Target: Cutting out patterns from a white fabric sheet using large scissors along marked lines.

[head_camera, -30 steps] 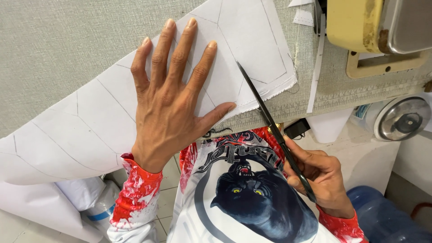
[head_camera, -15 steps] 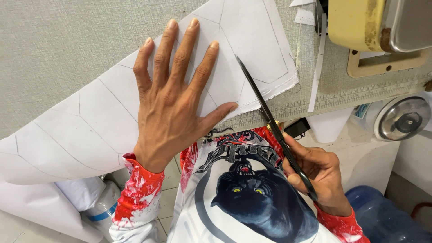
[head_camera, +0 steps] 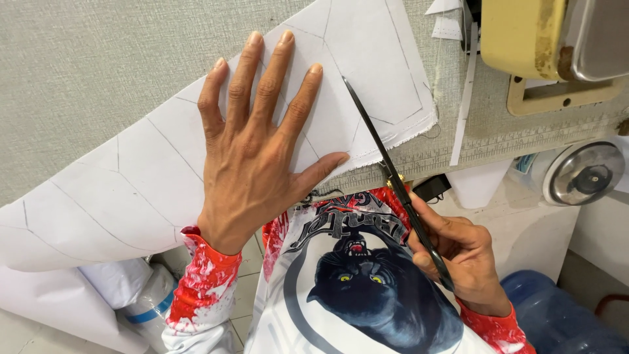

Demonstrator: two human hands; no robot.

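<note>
Grey woven tabletop (head_camera: pixel 98 72) filling the upper left, carrying a broad sheet of white fabric (head_camera: pixel 137 190) marked with pencilled panel lines, its long axis running from 8 o'clock up to 2 o'clock and its lower left end drooping off the tabletop edge. Yellowed sewing machine (head_camera: pixel 524 46) at 1 o'clock, its silver handwheel (head_camera: pixel 583 174) at 3 o'clock below the edge. Blue water bottle (head_camera: pixel 557 321) on the floor at 5 o'clock; white rolls (head_camera: pixel 124 288) at 7 o'clock.

Left hand (head_camera: pixel 255 157) spread flat on the fabric, fingers fanned toward 12 o'clock, thumb out toward 3 o'clock, pressing the sheet down. Right hand (head_camera: pixel 458 255) at 4 o'clock, off the tabletop edge and closed around the handles of black scissors (head_camera: pixel 386 167) (blades nearly together, tip pointing to 11 o'clock). Blades lying across the frayed right edge of the fabric, just beside the left thumb, along a drawn line; right hand the nearer to that edge. Loose white offcut strips (head_camera: pixel 462 111) at 1 o'clock.
</note>
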